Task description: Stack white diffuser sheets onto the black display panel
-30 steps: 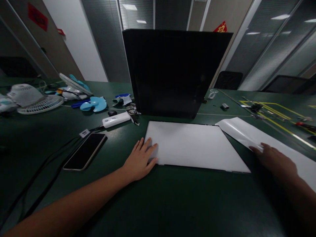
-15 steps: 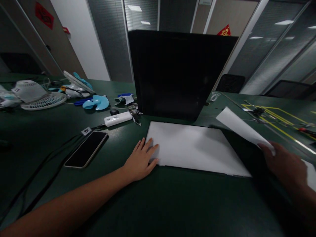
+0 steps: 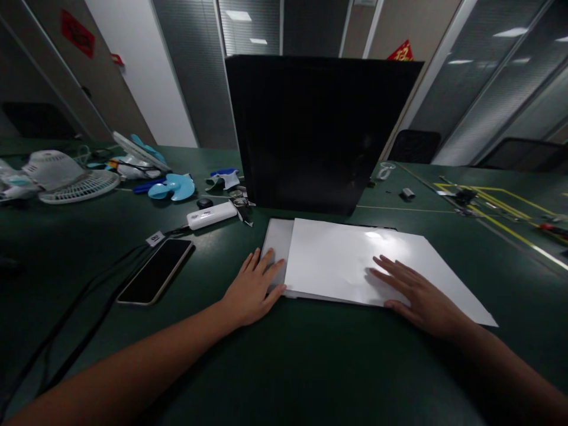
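Observation:
A thin white panel with a dark edge [image 3: 277, 236] lies flat on the green table, mostly covered by a glossy white sheet [image 3: 332, 254]. The sheet sits shifted to the right, its right corner reaching past the panel. My left hand [image 3: 252, 290] rests with spread fingers on the panel's left end, beside the sheet's left edge. Over the right half of the sheet, my right hand [image 3: 417, 296] is flat with its fingers stretched out, holding nothing. Whether all its fingers touch the sheet I cannot tell.
Behind the panel stands a large black screen-like board [image 3: 323, 136]. To the left lie a phone [image 3: 156, 271], a white stick-shaped device [image 3: 212, 215] with cables, blue fan blades [image 3: 172, 187] and a white fan grille [image 3: 82, 186]. Yellow-edged frame strips [image 3: 510, 207] lie far right.
The white sheet, held up at the right by my right hand before, now lies over the panel. My right hand has let go and moved left onto it. My left hand stays put.

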### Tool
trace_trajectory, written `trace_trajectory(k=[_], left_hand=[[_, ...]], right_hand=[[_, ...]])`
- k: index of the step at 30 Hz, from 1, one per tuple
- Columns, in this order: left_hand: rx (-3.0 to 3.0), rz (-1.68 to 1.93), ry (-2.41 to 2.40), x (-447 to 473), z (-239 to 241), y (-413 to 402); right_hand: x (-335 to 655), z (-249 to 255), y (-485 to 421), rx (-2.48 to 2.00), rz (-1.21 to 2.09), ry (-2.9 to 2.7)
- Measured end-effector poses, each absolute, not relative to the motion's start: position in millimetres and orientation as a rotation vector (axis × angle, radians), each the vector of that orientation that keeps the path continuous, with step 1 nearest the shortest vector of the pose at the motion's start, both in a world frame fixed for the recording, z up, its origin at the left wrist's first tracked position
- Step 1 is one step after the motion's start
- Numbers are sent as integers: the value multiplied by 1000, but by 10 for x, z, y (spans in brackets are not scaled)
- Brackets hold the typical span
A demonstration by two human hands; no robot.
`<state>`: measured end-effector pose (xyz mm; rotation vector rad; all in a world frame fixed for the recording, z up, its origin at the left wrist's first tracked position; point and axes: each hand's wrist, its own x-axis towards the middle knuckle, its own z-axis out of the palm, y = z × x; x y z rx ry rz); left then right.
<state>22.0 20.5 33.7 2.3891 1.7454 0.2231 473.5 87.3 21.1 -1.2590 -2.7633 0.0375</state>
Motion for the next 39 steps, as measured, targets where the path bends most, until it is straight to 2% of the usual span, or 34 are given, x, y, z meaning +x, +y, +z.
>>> trace_trajectory(k=[3, 6, 9, 11, 26, 39], left_hand=[[2413, 211, 1744, 216, 322, 210], [2422, 218, 1744, 206, 293, 219], [2413, 213, 1743, 198, 272, 227], [2411, 214, 1742, 194, 261, 229], [2401, 237, 1758, 209, 275, 227], [2397, 218, 1712, 178, 265, 241]], right_hand=[[4976, 206, 990, -1522, -126, -2538], [5384, 222, 1078, -2068, -222, -2188], [5736, 261, 1108, -2561, -81, -1876], [5856, 274, 1126, -2651, 8, -1819], [5453, 76, 1160, -1984, 214, -2261], [5540, -28, 1224, -1914, 234, -2311]])
